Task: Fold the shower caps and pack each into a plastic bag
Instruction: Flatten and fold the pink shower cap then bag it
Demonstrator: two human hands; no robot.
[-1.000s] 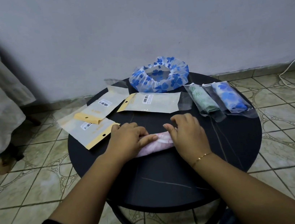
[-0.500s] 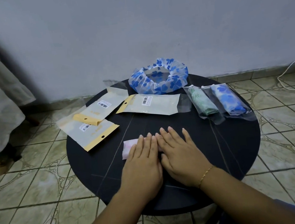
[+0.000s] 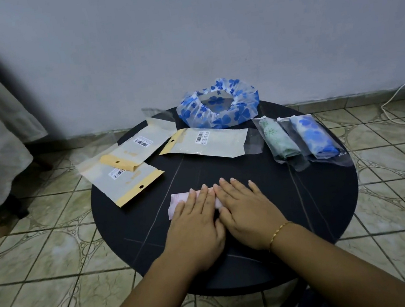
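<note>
While both lie flat with fingers spread, the left hand (image 3: 197,228) and right hand (image 3: 249,214) press the pink folded shower cap (image 3: 178,202).

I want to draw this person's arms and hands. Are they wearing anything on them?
Both forearms are bare, with no sleeves showing. The right hand has a thin gold chain bracelet at its wrist. The left hand wears nothing, no rings or gloves.

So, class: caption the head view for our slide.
Both hands, left hand and right hand, press a folded pink shower cap flat on the round table.
</note>
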